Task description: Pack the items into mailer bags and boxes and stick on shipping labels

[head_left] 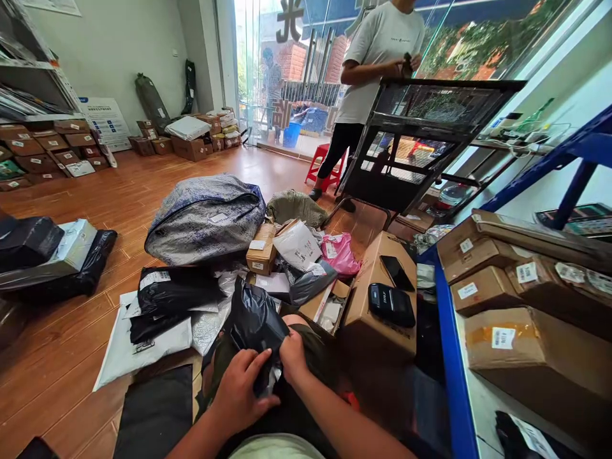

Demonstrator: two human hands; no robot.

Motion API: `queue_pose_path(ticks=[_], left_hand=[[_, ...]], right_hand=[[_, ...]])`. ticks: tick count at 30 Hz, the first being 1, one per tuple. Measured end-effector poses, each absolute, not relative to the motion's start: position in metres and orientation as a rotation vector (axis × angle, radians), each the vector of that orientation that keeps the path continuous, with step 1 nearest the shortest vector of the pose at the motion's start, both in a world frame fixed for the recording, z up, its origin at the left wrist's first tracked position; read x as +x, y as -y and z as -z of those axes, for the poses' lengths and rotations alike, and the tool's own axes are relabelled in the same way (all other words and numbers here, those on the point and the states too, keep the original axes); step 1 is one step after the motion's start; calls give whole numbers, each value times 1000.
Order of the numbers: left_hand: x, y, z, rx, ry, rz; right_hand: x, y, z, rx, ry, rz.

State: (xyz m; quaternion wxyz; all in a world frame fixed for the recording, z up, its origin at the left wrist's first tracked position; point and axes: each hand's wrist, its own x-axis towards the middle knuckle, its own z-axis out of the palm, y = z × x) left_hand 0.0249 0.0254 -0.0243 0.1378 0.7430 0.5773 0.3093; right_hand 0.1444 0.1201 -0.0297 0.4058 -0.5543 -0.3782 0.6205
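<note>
A crinkled black plastic mailing bag (253, 311) is held over my lap. My right hand (293, 354) is closed on its right edge, the fingers curled into the plastic. On the near end, my left hand (241, 386) has its index finger stretched along the bag and its thumb on the other side, with a bunched, shiny part of the bag between them. What the bag contains is hidden. Left of my lap, black parcels (179, 290) lie on a white mailing bag (157, 347). Beyond the held bag are a small carton (261, 248) and a white parcel (297, 245).
A large grey-blue bundle (205, 220) lies ahead. A carton (382, 280) at right carries a phone (398, 273) and a black handheld device (391, 305). Boxes (507, 338) fill a blue-framed shelf (442, 344). Ahead, a person (382, 44) stands behind a black metal frame (425, 121).
</note>
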Motion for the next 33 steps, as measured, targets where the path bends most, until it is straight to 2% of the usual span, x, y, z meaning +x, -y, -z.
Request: queue_pose_path(ticks=[5,10,13,16,22,24,29,33], left_hand=[[11,-38,44,2168,-1811,-1006],[0,-69,17,1793,-2093,-1072],[-7,-92,-14,1627,-2342,-890],[-8,-119,-36,1701,-2416,-637],[20,-141,-32,1968,-1991,-514],[26,-133,-26,2026,-1800,-503],[18,-105,-17,2005,-1486,-511],[11,-97,-21,2021,-1306,-510]], right_hand=[[171,-127,-3,-1469,1042,-1893],[195,-141,-28,-1554,1021,-1945],[187,-131,-36,-1590,855,-1969],[162,-106,-47,-1619,648,-2019],[140,-71,-74,-1411,-222,-2270],[157,-68,-71,-1363,-314,-2256],[207,-49,-39,-1472,-53,-2085],[209,-41,-22,-1446,398,-1772]])
